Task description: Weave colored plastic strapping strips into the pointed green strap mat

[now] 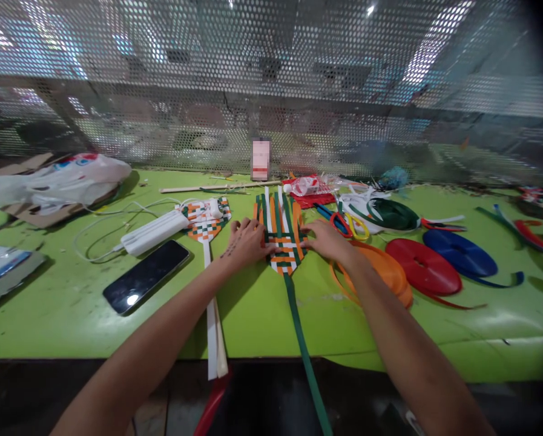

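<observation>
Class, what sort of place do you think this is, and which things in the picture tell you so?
Probably a craft work area: both hands touch a half-woven piece on a green table, with a red coil of strip and scissors to its right.

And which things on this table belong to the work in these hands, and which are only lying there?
Probably part of the job:
woven piece between left hand and right hand
orange coil
dark green coil
yellow-handled scissors

Probably just lying about:
phone
white cabled device
plastic bag
plastic bottle
red coil, blue coil (colours absent from the piece)
</observation>
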`<state>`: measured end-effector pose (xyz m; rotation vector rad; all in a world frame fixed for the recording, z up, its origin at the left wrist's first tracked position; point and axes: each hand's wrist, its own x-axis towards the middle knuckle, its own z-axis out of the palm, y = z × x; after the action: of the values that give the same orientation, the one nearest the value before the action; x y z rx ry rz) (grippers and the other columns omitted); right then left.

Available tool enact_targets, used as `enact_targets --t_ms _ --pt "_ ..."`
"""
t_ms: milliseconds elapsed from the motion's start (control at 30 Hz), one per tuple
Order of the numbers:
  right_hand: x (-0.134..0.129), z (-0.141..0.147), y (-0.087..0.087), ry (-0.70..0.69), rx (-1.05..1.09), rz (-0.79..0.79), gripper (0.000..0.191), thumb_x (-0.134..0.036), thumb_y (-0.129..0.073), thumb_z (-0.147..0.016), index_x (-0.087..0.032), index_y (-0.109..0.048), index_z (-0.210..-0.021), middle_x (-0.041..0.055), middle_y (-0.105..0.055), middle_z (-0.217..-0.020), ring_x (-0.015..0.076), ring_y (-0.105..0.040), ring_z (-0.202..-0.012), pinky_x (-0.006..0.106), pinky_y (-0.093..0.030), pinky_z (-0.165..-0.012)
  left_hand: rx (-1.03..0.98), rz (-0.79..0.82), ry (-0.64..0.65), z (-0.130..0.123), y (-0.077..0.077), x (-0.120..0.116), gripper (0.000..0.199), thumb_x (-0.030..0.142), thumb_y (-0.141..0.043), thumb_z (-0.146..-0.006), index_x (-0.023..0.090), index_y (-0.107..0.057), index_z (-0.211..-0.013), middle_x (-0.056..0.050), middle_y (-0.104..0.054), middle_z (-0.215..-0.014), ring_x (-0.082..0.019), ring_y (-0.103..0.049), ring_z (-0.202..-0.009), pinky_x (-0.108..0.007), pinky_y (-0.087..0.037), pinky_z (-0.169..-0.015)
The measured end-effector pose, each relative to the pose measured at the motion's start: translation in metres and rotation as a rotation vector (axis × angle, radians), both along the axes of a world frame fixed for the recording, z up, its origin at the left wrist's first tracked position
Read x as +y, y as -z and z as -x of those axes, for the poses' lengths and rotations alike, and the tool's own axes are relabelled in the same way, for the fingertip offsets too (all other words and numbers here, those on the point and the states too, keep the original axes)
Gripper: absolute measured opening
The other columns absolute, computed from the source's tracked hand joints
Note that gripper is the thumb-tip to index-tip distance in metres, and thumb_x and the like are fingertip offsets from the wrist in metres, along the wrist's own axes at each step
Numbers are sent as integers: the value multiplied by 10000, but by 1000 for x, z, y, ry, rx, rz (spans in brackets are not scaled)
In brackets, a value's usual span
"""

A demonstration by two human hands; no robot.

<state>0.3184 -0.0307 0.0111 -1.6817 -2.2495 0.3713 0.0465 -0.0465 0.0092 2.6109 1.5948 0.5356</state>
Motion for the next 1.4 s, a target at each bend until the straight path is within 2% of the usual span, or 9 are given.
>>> enact_targets --t_ms 200,433,667,833,1033,1233,1400 --pt "0 3 2 -23 -7 13 337 -262 -804 -833 -224 -765 -1165 126 -683 -1201 309 -635 -1146 439 -504 -1019 39 33 -12 -4 -3 -2 522 693 -641 -881 202 -652 -1060 -120 -635 -1158 -319 -511 -1140 -478 -312 -1000" --pt "1 1 4 -47 -11 13 356 -256 -798 -842 -209 -749 -1192 125 -686 -1223 307 -623 -1171 451 -485 -1053 -5 61 14 -2 3 4 547 715 -618 -882 220 -643 -1114 -107 -605 -1199 -315 -505 -1155 -484 -331 -996" --pt "1 1 5 -40 9 12 342 -231 -808 -826 -215 -743 -1161 113 -686 -1226 284 -629 -1159 420 -481 -1039 -45 106 13 -4 2 8 500 650 -703 -847 224 -663 -1106 -93 -607 -1199 -320 -493 -1171 -490 -329 -1015" --pt "0 1 2 -48 52 15 412 -222 -815 -811 -221 -692 -1204 104 -686 -1199 272 -643 -1109 400 -493 -985 -8 86 5 -5 2 1 414 574 -678 -897 218 -646 -1105 -105 -614 -1193 -317 -499 -1158 -485 -331 -1006" --pt "-4 14 -10 -43 132 -124 361 -331 -779 -851 -232 -660 -1178 101 -624 -1210 269 -626 -1078 385 -495 -928 -34 25 5 2 -1 -1 567 700 -604 -888 221 -603 -1193 -119 -575 -1249 -326 -479 -1173 -491 -314 -1032" --pt "-9 26 -3 -82 64 5 374 -494 -718 -901 -223 -669 -1156 112 -595 -1219 270 -633 -1052 370 -493 -912 -22 72 73 2 -1 3 641 756 -611 -837 211 -620 -1174 -127 -533 -1301 -330 -471 -1178 -494 -332 -1034" --pt "-8 30 1 -83 65 19 333 -441 -743 -896 -205 -651 -1113 102 -619 -1154 252 -627 -1041 345 -489 -898 -15 39 65 -2 2 5 646 762 -623 -831 199 -636 -1147 -138 -526 -1325 -341 -454 -1219 -507 -317 -1052"
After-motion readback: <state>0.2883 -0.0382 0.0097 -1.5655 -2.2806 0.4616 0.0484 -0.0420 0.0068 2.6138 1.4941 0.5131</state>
